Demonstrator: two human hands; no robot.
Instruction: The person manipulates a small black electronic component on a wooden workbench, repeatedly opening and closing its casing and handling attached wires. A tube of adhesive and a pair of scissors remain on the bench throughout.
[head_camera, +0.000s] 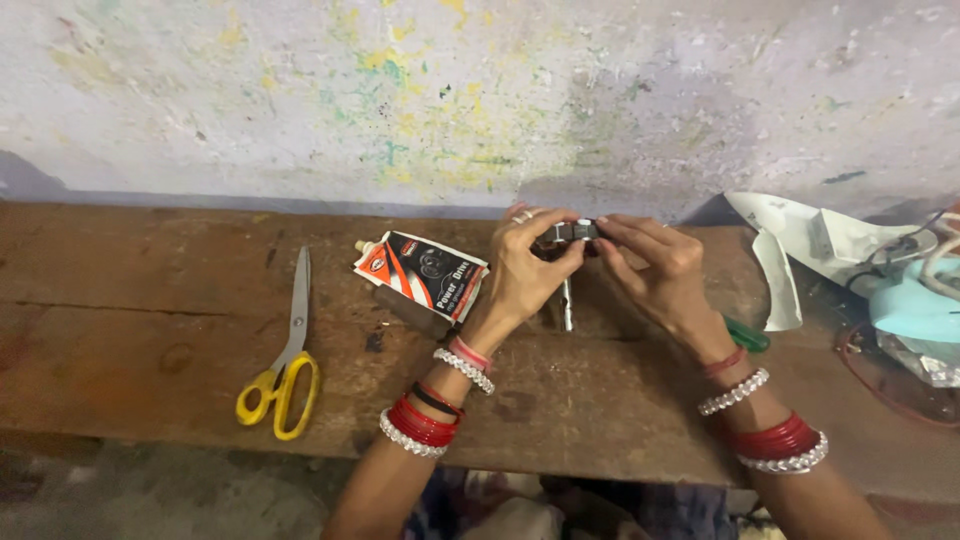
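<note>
My left hand (525, 270) and my right hand (660, 265) meet above the middle of a worn wooden bench (150, 310). Between the fingertips of both hands sits a small metal part (568, 232), dark and silvery. A thin metal rod (567, 305) hangs or stands just below it, between my palms. Both wrists carry red and white bangles. A red, black and white pouch with a nozzle (422, 272) lies on the bench just left of my left hand.
Scissors with yellow handles (285, 375) lie on the bench at the left. A green tool handle (748, 336) shows behind my right wrist. White paper scraps (800, 245), a light blue object (915, 305) and wires crowd the right end. A paint-flecked wall stands behind.
</note>
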